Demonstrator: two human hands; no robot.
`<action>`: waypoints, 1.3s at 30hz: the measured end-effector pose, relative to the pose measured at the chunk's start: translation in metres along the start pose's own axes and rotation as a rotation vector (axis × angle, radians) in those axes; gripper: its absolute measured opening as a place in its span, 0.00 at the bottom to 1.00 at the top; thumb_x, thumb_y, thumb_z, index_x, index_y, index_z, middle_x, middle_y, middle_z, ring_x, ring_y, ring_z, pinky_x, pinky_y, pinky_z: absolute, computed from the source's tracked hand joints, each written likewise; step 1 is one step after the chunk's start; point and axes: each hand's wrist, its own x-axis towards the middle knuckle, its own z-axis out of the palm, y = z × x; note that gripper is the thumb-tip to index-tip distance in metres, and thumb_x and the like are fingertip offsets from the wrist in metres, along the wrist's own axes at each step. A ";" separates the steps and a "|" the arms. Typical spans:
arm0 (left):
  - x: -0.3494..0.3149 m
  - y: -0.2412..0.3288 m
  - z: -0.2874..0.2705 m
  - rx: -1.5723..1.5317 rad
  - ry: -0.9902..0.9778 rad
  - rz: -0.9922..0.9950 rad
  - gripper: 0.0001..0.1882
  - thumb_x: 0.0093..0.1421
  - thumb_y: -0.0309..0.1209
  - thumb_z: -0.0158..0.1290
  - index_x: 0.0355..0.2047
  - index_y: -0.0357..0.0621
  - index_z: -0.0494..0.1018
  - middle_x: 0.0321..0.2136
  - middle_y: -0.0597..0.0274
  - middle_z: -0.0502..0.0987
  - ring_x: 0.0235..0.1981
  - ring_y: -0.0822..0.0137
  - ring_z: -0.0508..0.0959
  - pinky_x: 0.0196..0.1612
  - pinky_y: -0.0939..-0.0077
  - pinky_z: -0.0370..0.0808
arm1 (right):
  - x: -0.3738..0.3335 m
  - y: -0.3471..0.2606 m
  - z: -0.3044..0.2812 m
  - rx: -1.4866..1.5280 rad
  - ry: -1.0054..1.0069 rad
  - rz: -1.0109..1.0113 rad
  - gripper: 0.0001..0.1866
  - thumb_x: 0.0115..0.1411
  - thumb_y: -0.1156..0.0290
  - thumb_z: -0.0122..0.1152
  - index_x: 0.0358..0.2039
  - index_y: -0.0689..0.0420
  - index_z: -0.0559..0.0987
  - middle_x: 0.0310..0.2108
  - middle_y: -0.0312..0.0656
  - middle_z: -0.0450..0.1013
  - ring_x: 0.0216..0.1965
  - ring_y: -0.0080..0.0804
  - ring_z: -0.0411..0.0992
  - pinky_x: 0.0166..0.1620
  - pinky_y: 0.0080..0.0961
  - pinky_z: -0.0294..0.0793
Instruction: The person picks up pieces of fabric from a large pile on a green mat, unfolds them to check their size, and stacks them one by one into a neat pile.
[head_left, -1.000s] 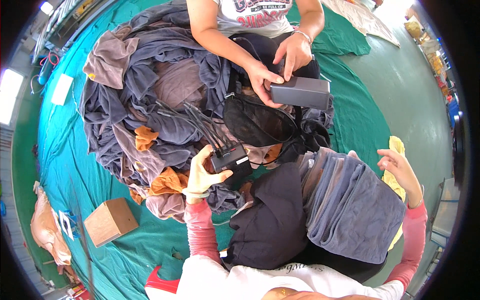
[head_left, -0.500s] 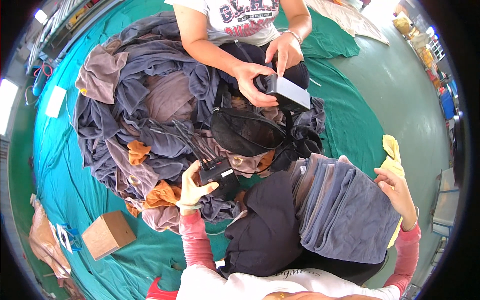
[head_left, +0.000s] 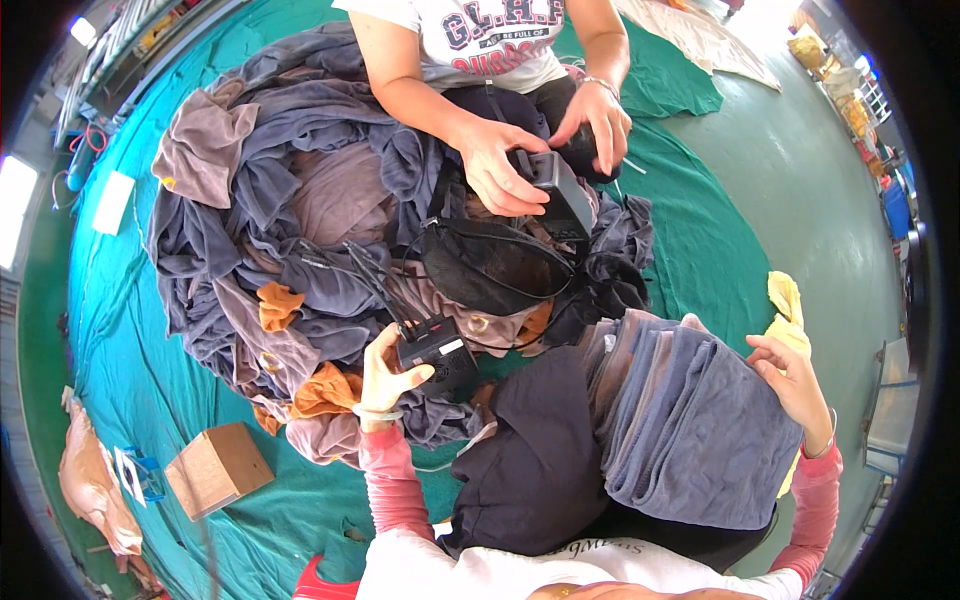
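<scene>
My left hand (head_left: 385,368) grips a small black electronic box (head_left: 438,352) by its left side. Several black cables (head_left: 372,285) run from the box's top edge across the heap of cloths. Folded grey and brownish towels (head_left: 690,420) lie stacked on my lap. At the stack's right edge is my right hand (head_left: 792,385), its fingers apart and slightly bent, with nothing held in them. A yellow cloth (head_left: 785,305) shows just beyond those fingers. Between me and the co-worker lies a black mesh pouch (head_left: 495,265) with straps.
A co-worker sits opposite, one hand (head_left: 500,170) on a dark box-shaped device (head_left: 562,195). The large heap of grey and mauve cloths (head_left: 290,190) spreads on a green sheet (head_left: 700,220). An open cardboard box (head_left: 218,470) stands at the left, beside orange cloths (head_left: 325,392).
The co-worker's device has turned, showing a darker face, and their other hand has moved off it to the right. The black box in my left hand has tilted slightly; my right hand barely moves.
</scene>
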 end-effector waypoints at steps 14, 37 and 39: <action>0.000 -0.001 -0.001 -0.022 0.027 -0.016 0.31 0.40 0.27 0.65 0.44 0.33 0.66 0.39 0.62 0.72 0.41 0.71 0.72 0.47 0.78 0.68 | 0.007 0.000 0.000 -0.065 0.028 -0.015 0.16 0.57 0.79 0.50 0.47 0.61 0.71 0.31 0.37 0.72 0.31 0.21 0.70 0.37 0.18 0.69; 0.011 0.003 0.007 0.150 -0.039 0.080 0.31 0.38 0.22 0.65 0.45 0.34 0.67 0.39 0.64 0.72 0.41 0.74 0.71 0.47 0.79 0.68 | 0.010 -0.007 0.001 -0.105 0.016 -0.011 0.16 0.55 0.80 0.49 0.46 0.62 0.72 0.29 0.35 0.70 0.29 0.18 0.66 0.35 0.15 0.66; 0.011 0.004 0.009 0.153 -0.045 0.066 0.31 0.38 0.21 0.65 0.45 0.33 0.67 0.39 0.63 0.71 0.42 0.73 0.70 0.47 0.79 0.67 | 0.011 -0.004 0.000 -0.118 0.020 -0.035 0.16 0.55 0.80 0.49 0.46 0.62 0.72 0.29 0.35 0.70 0.29 0.18 0.66 0.35 0.15 0.66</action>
